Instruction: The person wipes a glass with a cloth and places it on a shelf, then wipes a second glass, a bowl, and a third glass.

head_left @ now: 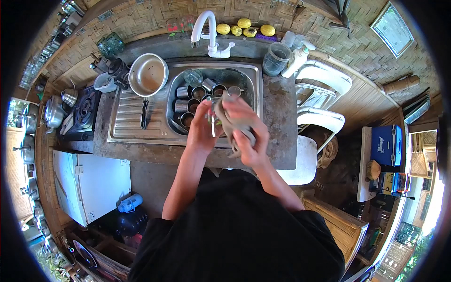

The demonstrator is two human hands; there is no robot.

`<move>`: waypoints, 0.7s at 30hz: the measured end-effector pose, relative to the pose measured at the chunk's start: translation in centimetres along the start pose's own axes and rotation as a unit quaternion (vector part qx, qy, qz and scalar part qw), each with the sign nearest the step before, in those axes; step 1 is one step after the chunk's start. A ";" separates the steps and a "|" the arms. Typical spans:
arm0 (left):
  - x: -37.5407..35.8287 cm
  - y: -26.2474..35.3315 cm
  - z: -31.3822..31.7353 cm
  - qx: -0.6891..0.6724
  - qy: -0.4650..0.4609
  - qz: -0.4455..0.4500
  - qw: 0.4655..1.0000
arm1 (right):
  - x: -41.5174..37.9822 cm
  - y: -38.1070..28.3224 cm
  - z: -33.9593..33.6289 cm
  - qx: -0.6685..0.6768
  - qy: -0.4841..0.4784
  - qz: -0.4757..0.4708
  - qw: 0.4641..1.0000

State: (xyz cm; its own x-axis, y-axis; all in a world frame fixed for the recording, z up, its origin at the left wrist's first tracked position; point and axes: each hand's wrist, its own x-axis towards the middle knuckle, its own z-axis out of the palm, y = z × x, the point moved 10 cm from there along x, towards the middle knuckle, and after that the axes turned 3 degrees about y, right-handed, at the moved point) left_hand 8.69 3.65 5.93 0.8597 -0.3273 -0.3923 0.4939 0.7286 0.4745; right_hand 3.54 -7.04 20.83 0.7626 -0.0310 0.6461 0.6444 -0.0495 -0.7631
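Above the near edge of the sink (257, 94): both hands come together, with a drinking glass (214, 124) between them.
Glass: clear, bright along one side, showing small green marks; fingers and cloth hide much of it.
Left hand (203, 127): closed around the glass, its fingers curled along the side.
Right hand (252, 136): fingers and thumb bent, pinching a bunched grey-brown cloth (229, 123) beside the glass; blur keeps me from telling whether any cloth is inside it.
Basin, left side: metal cups (181, 105) stand crowded together, with a clear jar (192, 76) near the far left corner.
Drainboard: a metal pan (148, 75) sits over its far edge, black handle pointing toward the near edge.
Counter, far edge: a white faucet (211, 33) rises behind the basin; yellow fruits (244, 23) lie beyond.
Counter, far right corner: a clear container (276, 60) stands just beside a white pump bottle (297, 61).
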 end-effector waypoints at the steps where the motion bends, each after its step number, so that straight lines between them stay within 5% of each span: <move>1: 0.2 -0.2 -0.3 0.031 -0.007 0.052 0.998 | 0.4 0.1 -0.4 -0.061 0.021 -0.005 0.998; 2: 0.4 -0.6 -0.3 0.062 -0.014 0.104 0.992 | -0.2 1.3 1.4 -0.125 -0.085 0.043 0.987; 3: 0.0 0.1 0.7 0.094 -0.021 0.157 0.983 | -0.3 1.4 1.7 -0.160 -0.093 0.054 0.981; 4: 0.1 -0.7 1.4 -0.031 -0.061 0.064 0.996 | -0.4 1.6 2.1 -0.195 -0.102 0.064 0.973; 6: -1.2 -0.3 2.7 -0.046 -0.082 0.071 0.993 | -0.7 2.1 2.6 -0.253 -0.121 0.085 0.956; 9: -1.4 -0.4 1.9 0.011 -0.087 0.100 0.991 | -0.8 1.9 2.6 -0.162 -0.124 0.129 0.970; 11: -1.2 -0.2 0.1 0.084 -0.071 0.092 0.990 | -0.6 2.2 0.7 0.028 -0.031 0.136 0.990; 13: -1.6 -0.3 -0.6 0.030 -0.072 0.045 0.996 | -1.6 4.1 -1.4 0.210 0.109 0.222 0.946; 14: -1.2 -0.6 -0.9 0.009 -0.103 0.013 0.995 | -2.0 5.2 -2.3 0.133 0.134 0.233 0.954; 18: -1.2 -1.1 0.2 -0.091 -0.152 -0.003 0.984 | -7.1 10.3 0.6 0.195 0.116 0.376 0.899; 21: -0.8 -1.2 0.2 0.030 -0.091 0.040 0.995 | -8.5 10.2 2.6 0.404 0.165 0.411 0.800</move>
State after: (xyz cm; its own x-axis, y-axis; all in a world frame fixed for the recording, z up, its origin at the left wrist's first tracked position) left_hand 7.43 2.92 5.89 0.9028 -0.3781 -0.2050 0.4261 0.7212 0.5462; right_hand 3.77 -4.67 7.49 0.9773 0.0097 -0.2115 -0.1395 0.7811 -0.6087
